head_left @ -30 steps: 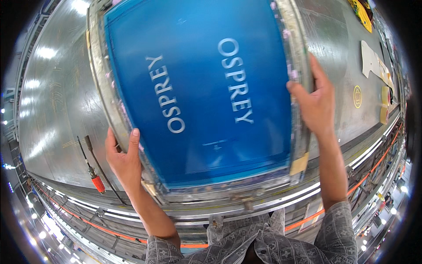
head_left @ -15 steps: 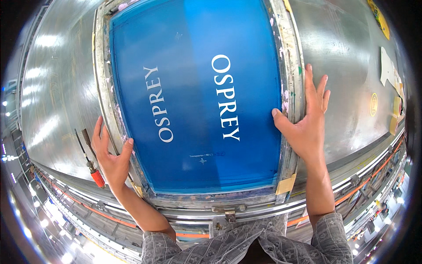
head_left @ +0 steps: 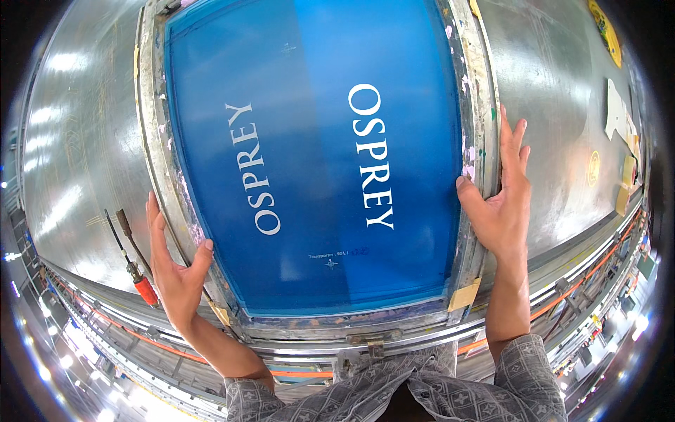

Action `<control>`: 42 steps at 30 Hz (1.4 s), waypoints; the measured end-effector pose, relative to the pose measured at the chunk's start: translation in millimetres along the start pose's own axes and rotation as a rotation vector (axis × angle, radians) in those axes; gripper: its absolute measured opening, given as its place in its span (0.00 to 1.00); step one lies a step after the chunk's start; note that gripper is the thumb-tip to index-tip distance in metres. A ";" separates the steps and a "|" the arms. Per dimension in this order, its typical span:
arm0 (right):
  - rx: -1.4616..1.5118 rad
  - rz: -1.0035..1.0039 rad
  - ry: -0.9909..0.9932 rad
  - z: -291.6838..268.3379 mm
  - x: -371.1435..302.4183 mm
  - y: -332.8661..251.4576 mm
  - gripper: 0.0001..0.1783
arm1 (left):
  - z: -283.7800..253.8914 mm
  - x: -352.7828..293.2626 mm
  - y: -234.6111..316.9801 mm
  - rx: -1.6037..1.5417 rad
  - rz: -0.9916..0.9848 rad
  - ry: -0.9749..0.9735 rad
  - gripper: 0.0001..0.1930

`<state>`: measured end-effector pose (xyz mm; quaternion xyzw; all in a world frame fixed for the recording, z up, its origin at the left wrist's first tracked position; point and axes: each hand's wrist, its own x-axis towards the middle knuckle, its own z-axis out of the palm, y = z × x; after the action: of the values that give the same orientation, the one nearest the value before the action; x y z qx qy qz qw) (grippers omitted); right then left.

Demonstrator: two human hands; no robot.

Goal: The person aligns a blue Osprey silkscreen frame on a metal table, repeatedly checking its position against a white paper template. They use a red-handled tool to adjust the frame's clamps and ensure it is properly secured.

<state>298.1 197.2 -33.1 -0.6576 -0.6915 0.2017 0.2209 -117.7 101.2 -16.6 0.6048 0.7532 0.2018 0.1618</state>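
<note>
A screen-printing frame (head_left: pixel 481 105) with a blue mesh (head_left: pixel 313 176) lies before me, its long sides running away from me. White lettering and small register marks show on the mesh. My left hand (head_left: pixel 177 271) grips the frame's left side, thumb over the top and fingers along the outer edge. On the opposite side my right hand (head_left: pixel 503 204) holds the frame likewise, its thumb at the inner edge. The undersides of the fingers are hidden.
A metal table (head_left: pixel 84 162) extends on both sides of the frame. Just left of my left hand lie a red-handled tool (head_left: pixel 145 290) and a thin dark tool (head_left: pixel 124 224). White scraps (head_left: pixel 619 112), a tape roll (head_left: pixel 624 186) and a yellow item (head_left: pixel 606 32) sit at the right. Rails (head_left: pixel 422 336) run along the front.
The screen frame looks slightly larger and closer, as if raised a little, with both hands still on its sides. My hands have moved slightly apart with it.
</note>
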 end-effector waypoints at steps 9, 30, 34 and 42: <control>-0.031 -0.004 0.025 1.4 -2.4 1.0 0.49 | -2.2 -0.9 -6.6 0.037 0.076 0.006 0.42; -0.115 -0.030 -0.022 -12.0 -2.3 5.8 0.51 | -2.6 -0.8 0.7 -0.018 -0.017 -0.048 0.44; -0.123 -0.033 -0.016 -9.8 -6.5 5.9 0.51 | -2.1 -6.0 -1.2 -0.024 -0.008 -0.054 0.44; -0.101 -0.043 -0.001 -4.3 -12.9 1.0 0.51 | -4.8 -10.8 -2.3 0.017 -0.011 -0.033 0.43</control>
<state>301.8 184.4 -30.7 -0.6526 -0.7150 0.1620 0.1914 -119.7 89.7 -13.6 0.6051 0.7555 0.1848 0.1703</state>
